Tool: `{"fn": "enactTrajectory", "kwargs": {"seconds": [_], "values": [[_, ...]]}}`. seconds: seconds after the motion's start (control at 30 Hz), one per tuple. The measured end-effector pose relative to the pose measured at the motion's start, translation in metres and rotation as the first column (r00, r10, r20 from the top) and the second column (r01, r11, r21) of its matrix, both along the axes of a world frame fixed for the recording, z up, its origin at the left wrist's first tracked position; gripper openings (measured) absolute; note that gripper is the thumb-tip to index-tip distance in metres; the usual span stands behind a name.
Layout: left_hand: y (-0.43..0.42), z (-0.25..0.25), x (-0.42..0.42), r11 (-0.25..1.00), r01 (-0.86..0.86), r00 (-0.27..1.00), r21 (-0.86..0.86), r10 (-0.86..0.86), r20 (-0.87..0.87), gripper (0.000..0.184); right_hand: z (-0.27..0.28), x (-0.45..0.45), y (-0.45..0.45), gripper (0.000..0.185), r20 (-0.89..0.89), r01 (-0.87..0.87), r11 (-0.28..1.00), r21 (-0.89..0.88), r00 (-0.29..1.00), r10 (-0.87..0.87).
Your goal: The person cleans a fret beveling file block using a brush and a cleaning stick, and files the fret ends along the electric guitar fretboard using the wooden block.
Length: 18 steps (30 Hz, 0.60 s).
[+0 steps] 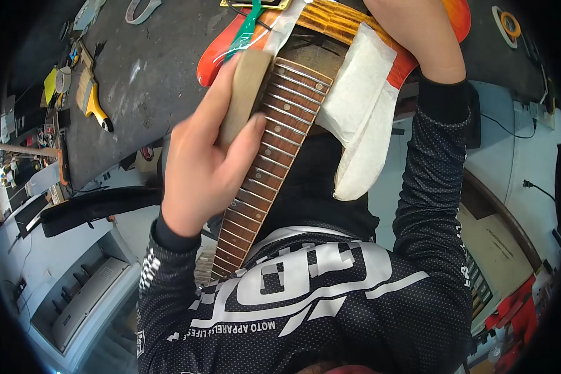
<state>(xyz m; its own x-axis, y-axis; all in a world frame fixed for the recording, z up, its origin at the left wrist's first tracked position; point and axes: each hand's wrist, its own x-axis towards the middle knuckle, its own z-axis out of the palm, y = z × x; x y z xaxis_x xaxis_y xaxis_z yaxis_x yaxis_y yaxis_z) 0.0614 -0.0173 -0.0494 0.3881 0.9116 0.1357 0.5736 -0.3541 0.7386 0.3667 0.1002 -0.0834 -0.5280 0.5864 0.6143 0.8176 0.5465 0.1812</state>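
Tan blk (245, 93) btwn L fingers (215, 103)

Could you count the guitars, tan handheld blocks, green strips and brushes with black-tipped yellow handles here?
Guitar: 1
Tan block: 1
Green strip: 1
Yellow-handled brush: 1
Total: 4

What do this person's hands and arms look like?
The left hand is bare, with no ring showing; the right hand, partly cut off by the picture's edge, looks bare too. The left sleeve and right sleeve are long, black and finely dotted, with plain black cuffs. The left has a checkered patch, the right small white markings.
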Motion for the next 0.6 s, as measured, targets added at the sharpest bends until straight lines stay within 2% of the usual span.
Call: {"fn": "enactTrajectory", "kwargs": {"seconds": [0.03,0.2,0.23,0.33,0.43,0.5,0.6], "values": [[-0.004,-0.006,-0.005,0.999,0.015,1.0,0.041,-0.016,0.013,0.065,-0.001,0.002,-0.001,0.022,-0.044,-0.003,0.998,-0.059,0.999,0.0],[0.021,0.002,0.012,0.996,0.009,1.0,-0.09,-0.007,0.019,0.068,0.002,0.001,-0.001,0.02,0.029,-0.018,0.998,0.055,0.999,0.017],[0.02,-0.003,0.011,0.997,0.02,0.998,-0.069,-0.015,0.063,0.069,0.003,0.001,-0.001,0.019,0.048,-0.012,0.997,0.078,0.999,0.008],[0.003,-0.01,-0.004,0.997,0.037,0.999,0.068,-0.038,0.021,0.068,-0.001,0.003,-0.001,0.021,-0.008,-0.014,1.0,-0.017,1.0,0.014],[0.014,-0.008,0.006,0.999,0.028,0.998,-0.022,-0.026,0.064,0.067,0.0,0.003,-0.002,0.022,-0.042,-0.004,0.997,-0.078,0.999,0.001],[0.024,-0.002,0.014,0.996,0.009,0.997,-0.083,-0.003,0.071,0.065,0.0,0.001,-0.002,0.022,-0.007,-0.01,1.0,-0.004,1.0,0.01],[0.013,-0.012,0.006,0.997,0.018,0.998,0.076,-0.022,0.058,0.063,0.0,0.0,-0.001,0.023,0.031,0.001,0.999,0.048,1.0,-0.003]]}}
